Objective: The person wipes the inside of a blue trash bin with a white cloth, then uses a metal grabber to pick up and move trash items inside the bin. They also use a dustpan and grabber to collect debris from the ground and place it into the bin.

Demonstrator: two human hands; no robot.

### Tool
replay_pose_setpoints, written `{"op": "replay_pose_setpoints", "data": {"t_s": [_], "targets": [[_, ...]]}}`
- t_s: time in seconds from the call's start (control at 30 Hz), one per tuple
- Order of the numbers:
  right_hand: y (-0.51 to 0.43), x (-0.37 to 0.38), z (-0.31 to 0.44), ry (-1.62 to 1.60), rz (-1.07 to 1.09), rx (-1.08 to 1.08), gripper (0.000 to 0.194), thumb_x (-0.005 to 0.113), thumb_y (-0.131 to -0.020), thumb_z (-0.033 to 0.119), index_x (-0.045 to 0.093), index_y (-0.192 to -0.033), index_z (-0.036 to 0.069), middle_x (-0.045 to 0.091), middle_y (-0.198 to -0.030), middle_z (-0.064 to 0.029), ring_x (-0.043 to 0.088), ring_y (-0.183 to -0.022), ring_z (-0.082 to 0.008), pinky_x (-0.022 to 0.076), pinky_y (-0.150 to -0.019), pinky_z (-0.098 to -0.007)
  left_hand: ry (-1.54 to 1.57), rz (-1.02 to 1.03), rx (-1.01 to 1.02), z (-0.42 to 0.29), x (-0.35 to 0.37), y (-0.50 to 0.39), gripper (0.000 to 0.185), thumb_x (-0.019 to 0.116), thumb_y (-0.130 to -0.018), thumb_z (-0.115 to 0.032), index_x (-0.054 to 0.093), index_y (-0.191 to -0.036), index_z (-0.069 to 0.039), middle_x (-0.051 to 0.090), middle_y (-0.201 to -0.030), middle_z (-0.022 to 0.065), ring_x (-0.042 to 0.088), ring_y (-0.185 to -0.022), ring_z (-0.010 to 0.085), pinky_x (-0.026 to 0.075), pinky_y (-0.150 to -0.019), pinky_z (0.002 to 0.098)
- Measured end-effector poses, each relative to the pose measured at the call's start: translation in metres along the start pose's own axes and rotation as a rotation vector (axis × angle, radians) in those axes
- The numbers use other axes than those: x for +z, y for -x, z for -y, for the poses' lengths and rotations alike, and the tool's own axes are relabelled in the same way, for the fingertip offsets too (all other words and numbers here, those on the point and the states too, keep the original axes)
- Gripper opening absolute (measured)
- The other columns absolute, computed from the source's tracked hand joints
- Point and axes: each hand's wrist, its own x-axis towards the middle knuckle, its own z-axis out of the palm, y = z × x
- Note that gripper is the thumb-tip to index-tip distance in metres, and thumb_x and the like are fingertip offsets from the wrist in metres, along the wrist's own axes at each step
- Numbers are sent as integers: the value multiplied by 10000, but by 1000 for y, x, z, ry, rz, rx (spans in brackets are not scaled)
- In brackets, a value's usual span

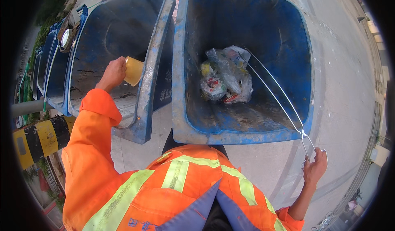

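Note:
My left hand (pixel 113 73) grips a yellow cup-like container (pixel 134 71) by its edge, over the open mouth of a blue wheeled bin (pixel 147 76) on the left. My right hand (pixel 315 166) holds the looped handles of long metal wire tongs (pixel 279 97). The tongs cross the right rim of a second blue bin (pixel 178 107), straight in front of me. Their tips reach down to clear plastic bags of rubbish (pixel 230 73) inside that bin; whether they pinch a bag I cannot tell. Part of the left bin's inside is hidden by my arm and hand.
More blue bins (pixel 52 67) stand in a row at the far left, with a brown item and a white round thing (pixel 65 38) on one. Below them runs a yellow and black striped barrier (pixel 46 136). Concrete pavement (pixel 339 86) lies to the right.

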Motion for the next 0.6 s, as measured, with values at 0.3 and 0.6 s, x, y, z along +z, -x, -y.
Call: {"op": "replay_pose_setpoints", "data": {"t_s": [0.3,0.6], "targets": [[-102,-42,82,357,167,-152,451,872,-741,-6,760,-1169,81,681,-985,-146,706,-964,-346,565,-844,-450,150,-263,-5,0,21,14,159,618,-963,-61,711,-1005,61,708,-1092,363,688,-1077,528,562,-916,546],[-175,-1,132,589,222,-394,321,776,-792,-22,775,-1082,116,726,-997,-123,750,-975,-311,599,-843,-408,154,217,288,6,38,39,145,625,-940,2,722,-1029,61,716,-1092,348,698,-1020,522,550,-884,535]]}}
